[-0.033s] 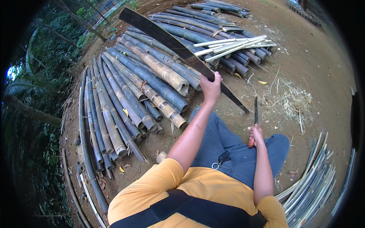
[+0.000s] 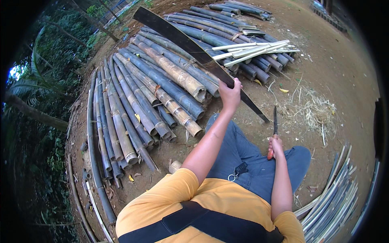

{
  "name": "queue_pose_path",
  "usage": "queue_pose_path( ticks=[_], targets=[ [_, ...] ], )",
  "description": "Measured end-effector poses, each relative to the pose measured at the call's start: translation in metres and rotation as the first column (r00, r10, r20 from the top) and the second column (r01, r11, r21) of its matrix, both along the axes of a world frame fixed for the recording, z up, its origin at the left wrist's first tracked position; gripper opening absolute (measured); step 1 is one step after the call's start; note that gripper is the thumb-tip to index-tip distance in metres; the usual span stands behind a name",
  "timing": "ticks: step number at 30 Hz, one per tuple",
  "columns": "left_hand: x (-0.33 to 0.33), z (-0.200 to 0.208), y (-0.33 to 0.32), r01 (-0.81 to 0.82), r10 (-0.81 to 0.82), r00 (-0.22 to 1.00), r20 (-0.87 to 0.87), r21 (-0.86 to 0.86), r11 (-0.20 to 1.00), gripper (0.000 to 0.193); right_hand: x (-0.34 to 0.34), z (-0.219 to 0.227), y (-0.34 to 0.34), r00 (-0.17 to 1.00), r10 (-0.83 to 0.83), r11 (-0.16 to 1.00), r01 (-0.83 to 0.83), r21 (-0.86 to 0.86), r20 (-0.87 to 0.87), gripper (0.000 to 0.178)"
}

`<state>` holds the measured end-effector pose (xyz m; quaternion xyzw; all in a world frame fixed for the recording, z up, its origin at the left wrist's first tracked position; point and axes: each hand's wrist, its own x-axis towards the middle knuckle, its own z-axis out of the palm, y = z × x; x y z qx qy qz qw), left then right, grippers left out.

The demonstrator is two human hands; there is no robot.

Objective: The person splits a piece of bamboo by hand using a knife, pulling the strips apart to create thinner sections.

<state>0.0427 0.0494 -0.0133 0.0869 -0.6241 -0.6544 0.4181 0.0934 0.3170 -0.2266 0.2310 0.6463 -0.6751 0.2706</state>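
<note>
My left hand (image 2: 230,96) is closed round a long, dark split length of bamboo (image 2: 182,40). The piece slants from the upper left, over the bamboo poles, down to a narrow end close to the ground in front of me. In my right hand (image 2: 276,146), resting by my right thigh, is a knife (image 2: 275,120) gripped by its reddish handle. Its dark, narrow blade points away from me, apart from the bamboo's lower end. My fingers partly cover both the handle and the middle of the split piece.
Bamboo poles (image 2: 170,103) lie in a large stack at the left. Another pile (image 2: 210,36) at the back bears pale split strips (image 2: 251,52). Fibrous shavings (image 2: 318,109) litter the soil ahead on the right. A bundle of thin strips (image 2: 330,200) lies beside me, near right.
The whole scene sits slightly further right and lower in the picture. Both hands keep their holds on the bamboo and the knife, in nearly the same pose.
</note>
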Motion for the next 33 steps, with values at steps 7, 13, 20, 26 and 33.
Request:
queue_pose_path(
  ticks=[7, 13, 20, 26, 33],
  targets=[
    [0.014, -0.004, -0.004, 0.063, -0.060, 0.997, -0.040, 0.084, 0.994, 0.021, -0.003, -0.029, -0.018, 0.996, 0.088, 0.980, -0.091, 0.180, 0.025, 0.004],
    [0.019, -0.034, 0.004, 0.009, -0.008, 0.998, 0.066, -0.011, 1.000, 0.018, 0.002, -0.007, -0.033, 0.966, 0.213, 0.931, -0.155, 0.331, -0.146, 0.006],
    [0.019, -0.011, -0.004, 0.080, -0.072, 0.995, 0.069, -0.126, 0.989, 0.012, 0.005, -0.022, -0.035, 0.943, 0.282, 0.767, -0.109, 0.632, -0.179, 0.017],
    [0.019, -0.010, -0.015, 0.067, -0.069, 0.997, -0.040, -0.056, 0.996, 0.025, -0.007, -0.028, -0.036, 0.929, 0.366, 0.738, -0.261, 0.622, -0.044, 0.030],
    [0.009, -0.025, -0.032, 0.028, -0.033, 0.998, -0.050, -0.101, 0.994, 0.022, -0.013, -0.062, -0.034, 0.952, 0.248, 0.723, -0.060, 0.688, -0.178, 0.028]
  ],
)
